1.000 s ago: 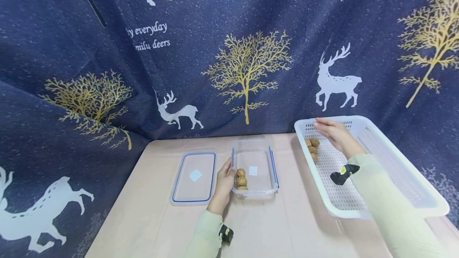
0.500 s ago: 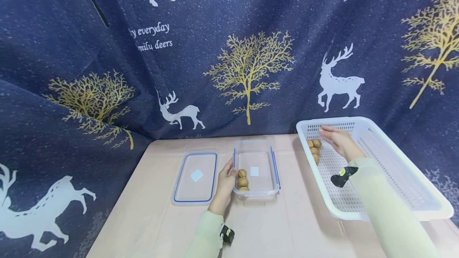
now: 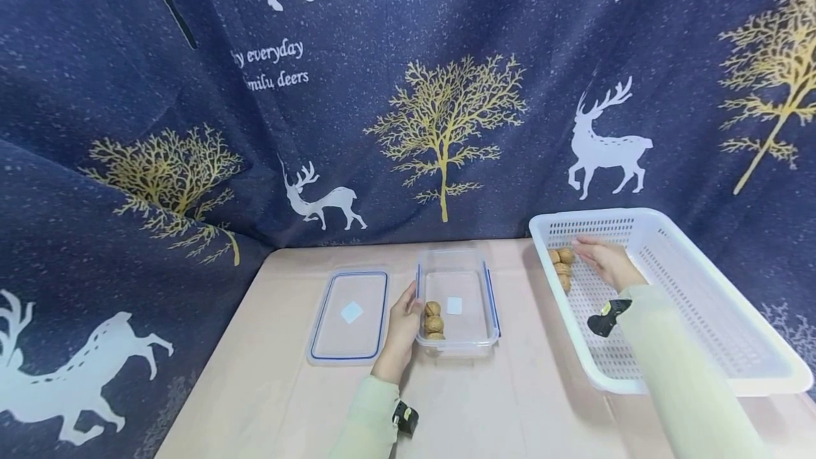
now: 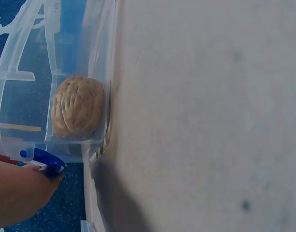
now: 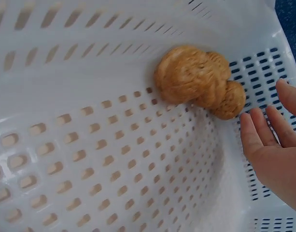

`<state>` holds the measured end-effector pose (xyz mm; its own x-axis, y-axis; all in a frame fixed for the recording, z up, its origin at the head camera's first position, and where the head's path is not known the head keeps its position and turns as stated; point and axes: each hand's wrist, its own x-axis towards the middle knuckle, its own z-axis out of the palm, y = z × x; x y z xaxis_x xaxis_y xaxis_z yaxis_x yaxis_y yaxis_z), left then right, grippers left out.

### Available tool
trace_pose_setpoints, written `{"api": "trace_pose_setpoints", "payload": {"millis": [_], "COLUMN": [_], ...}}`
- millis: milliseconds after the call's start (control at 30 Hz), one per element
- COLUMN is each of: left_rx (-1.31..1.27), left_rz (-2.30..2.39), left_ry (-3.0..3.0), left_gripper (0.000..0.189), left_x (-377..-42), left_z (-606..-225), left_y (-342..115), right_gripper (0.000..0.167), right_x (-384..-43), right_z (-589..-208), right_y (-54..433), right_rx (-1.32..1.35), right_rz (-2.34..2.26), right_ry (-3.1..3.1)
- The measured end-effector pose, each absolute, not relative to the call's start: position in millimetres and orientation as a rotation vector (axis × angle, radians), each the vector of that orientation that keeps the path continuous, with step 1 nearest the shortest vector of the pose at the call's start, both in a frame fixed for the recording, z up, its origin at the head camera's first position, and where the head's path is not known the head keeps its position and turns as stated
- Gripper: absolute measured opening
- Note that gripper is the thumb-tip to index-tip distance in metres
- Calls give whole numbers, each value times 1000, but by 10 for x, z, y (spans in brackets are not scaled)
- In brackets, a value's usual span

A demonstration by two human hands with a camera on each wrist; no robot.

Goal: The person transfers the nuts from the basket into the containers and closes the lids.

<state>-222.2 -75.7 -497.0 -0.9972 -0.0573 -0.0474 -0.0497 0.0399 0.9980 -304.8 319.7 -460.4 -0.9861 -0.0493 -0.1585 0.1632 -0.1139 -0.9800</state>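
Note:
My left hand holds the near-left side of a clear plastic food container, its thumb at the rim. In the left wrist view that hand is at the container's blue-edged latch, most of its fingers out of sight. Several walnuts sit in a row along the container's left wall. My right hand reaches into a white perforated basket with nothing in its grasp. Its parted fingers are just beside a cluster of walnuts by the basket's left wall.
A clear lid with a blue seal lies flat on the pale tablecloth, left of the container. Behind the table hangs a dark blue curtain printed with deer and trees. The basket stands at the table's right side.
My right hand has come down and nearer inside the basket, toward the walnuts, and its fingers have bent somewhat. The left hand stays at the container. The head view has shifted slightly.

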Motion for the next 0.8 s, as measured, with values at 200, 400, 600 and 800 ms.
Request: {"api": "trace_pose_setpoints", "payload": {"millis": [200,400,600,800], "left_rx": [123,120,114,113], "left_rz": [-2155,-2163,-2151,-2158], "left_ry": [-2259,-2260,-2255,-2256], "left_gripper": [48,48,47,48], "left_x": [-2221,-2212,-2228,-2233], "left_z": [-4960,-4963,-4983,-4986], "left_y": [-761,-770,-768,-769], "right_gripper": [68,65,64,62], "right_x": [-3075,-3114,-3101,-3125], "right_z": [-4677,-4728,-4803,-4848], "right_y": [3208,3197,3195,3181], "right_rx": [161,216,181,253], "right_rz": [-2186,-2032,-1966,-1917], "right_ry": [2019,2119,2205,2270]}}
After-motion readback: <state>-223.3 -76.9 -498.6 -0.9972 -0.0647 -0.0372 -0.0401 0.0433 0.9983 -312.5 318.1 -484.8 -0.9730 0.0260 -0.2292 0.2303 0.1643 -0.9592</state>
